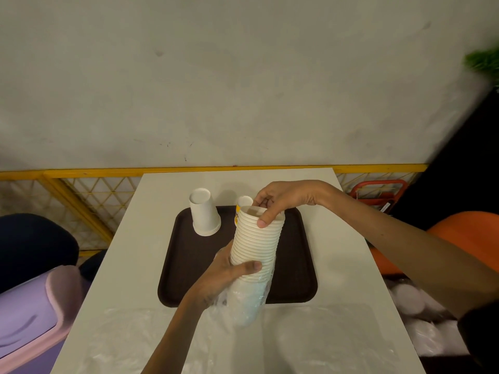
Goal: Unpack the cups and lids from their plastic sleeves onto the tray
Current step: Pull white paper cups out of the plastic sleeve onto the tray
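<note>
A tall stack of white paper cups (255,247) leans over the dark brown tray (294,271). Its lower end still sits in a clear plastic sleeve (244,303). My left hand (229,276) grips the stack near the sleeve's mouth. My right hand (280,202) pinches the rim of the top cup, thumb on the outside. One white cup (204,213) stands upside down on the tray's far left corner. Another cup with a yellow print (242,205) stands behind the stack, mostly hidden.
The tray lies on a white table (351,265) against a wall. Loose clear plastic (135,336) covers the table's near end. A purple bin (29,319) stands at the left. White lids in plastic (421,317) lie low at the right, near an orange seat (469,236).
</note>
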Tool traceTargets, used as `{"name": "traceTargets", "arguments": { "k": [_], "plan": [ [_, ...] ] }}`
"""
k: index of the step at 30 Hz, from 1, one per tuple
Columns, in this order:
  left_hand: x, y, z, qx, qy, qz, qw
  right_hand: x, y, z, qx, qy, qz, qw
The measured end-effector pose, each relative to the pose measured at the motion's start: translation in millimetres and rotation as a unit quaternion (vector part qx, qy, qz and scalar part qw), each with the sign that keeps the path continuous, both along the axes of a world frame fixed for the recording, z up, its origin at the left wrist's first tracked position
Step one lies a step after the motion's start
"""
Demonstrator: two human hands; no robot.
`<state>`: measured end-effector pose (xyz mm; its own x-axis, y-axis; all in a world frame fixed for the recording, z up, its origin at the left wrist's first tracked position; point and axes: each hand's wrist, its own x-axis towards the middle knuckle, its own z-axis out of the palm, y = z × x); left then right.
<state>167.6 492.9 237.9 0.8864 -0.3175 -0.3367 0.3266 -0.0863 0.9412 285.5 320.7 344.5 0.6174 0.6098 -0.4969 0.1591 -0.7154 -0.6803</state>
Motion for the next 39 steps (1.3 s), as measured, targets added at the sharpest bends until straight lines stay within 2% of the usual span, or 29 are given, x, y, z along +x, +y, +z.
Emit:
{"name": "traceTargets", "arguments": {
  "k": [9,23,31,39],
  "plan": [
    [1,0,0,0.021,0.008,-0.022,1.000,3,-5,3,-0.037,0.024,0.027,0.999],
    [7,-2,9,0.033,-0.017,-0.030,0.999,6,-6,4,-0.035,0.022,0.042,0.998],
    [4,-3,7,0.029,-0.024,-0.008,0.999,14,-10,-1,-0.014,0.019,-0.024,0.999],
    [1,3,0,0.037,-0.012,0.037,0.999,21,-27,6,0.086,0.000,-0.115,0.990]
  ]
}}
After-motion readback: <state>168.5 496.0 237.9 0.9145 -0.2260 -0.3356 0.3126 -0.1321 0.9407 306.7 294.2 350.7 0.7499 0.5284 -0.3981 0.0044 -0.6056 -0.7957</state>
